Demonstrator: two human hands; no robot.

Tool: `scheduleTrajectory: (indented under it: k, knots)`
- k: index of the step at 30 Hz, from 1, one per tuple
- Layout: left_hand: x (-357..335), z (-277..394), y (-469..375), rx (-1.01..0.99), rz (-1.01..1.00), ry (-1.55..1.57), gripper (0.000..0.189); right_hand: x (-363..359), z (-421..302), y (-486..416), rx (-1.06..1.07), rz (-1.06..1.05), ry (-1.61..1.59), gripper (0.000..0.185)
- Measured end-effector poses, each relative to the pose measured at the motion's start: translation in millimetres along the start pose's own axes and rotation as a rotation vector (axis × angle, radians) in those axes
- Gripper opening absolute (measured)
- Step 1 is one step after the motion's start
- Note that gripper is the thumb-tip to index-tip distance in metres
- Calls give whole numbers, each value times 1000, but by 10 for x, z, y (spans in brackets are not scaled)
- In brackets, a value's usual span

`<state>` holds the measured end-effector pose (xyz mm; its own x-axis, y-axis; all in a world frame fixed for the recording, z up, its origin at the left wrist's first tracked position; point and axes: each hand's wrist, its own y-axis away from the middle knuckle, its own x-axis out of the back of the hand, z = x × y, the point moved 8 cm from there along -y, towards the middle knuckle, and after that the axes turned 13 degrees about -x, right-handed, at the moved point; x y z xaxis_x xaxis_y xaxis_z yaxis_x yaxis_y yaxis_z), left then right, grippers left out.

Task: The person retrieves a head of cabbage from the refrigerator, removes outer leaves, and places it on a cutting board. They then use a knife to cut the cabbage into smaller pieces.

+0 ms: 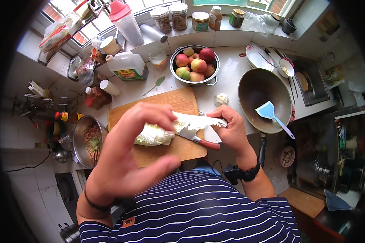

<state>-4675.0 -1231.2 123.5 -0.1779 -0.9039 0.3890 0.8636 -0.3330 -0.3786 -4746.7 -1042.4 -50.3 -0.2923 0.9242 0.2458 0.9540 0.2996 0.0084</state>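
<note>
My right hand [229, 129] pinches the right end of a white, ragged-edged piece [191, 121] that looks like a napa cabbage leaf. It is held above the wooden cutting board [182, 97]. My left hand [130, 152] is raised at the board's left, thumb and fingers spread wide and partly blurred. Its fingertips overlap the leaf's left end in view; I cannot tell whether they touch. Behind those fingers lies cut napa cabbage [153, 135] on the board, partly hidden. A kitchen knife [205, 142] with a red-brown handle rests at the board's right, its blade partly covered.
Right of the board stands a wok [252, 91] holding a light blue spatula [269, 112]. A pot of apples [217, 65] is behind, near a garlic bulb [222, 98]. At left, a steel bowl [77, 152] contains minced meat [92, 136]. A plastic jug [129, 65] stands back left.
</note>
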Motion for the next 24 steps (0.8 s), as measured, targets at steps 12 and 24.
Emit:
scheduleTrajectory:
  k: [12, 24]
  knots:
    - [-570, -1220, 220, 8, -373, -227, 44, -105, -294, 164, 243, -50, 64, 44]
    - [-701, -1667, 518, 58, -394, -488, 24, -569, -11, 253, 284, -173, 543, 50]
